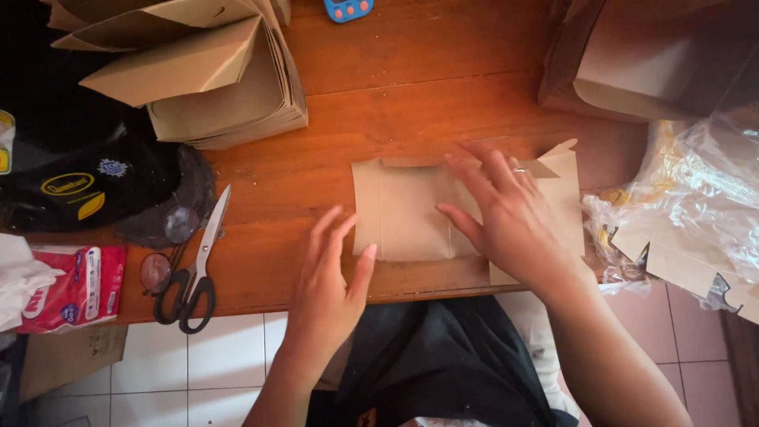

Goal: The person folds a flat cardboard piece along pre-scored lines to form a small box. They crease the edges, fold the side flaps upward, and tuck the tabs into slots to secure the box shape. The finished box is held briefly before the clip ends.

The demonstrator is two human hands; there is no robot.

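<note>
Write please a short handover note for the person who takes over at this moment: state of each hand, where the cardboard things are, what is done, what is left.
Left hand: open, empty, thumb at the left edge of the flat cardboard blank.
Right hand: open, palm down, pressing the blank's right half.
Blank: lies flat near the front edge of the wooden table, side flaps creased, not yet raised.
Done: a stack of folded boxes at the far left.
Left: this blank is unfolded; more flat pieces sit in the plastic bag on the right.
Scissors lie to the left, untouched.
</note>
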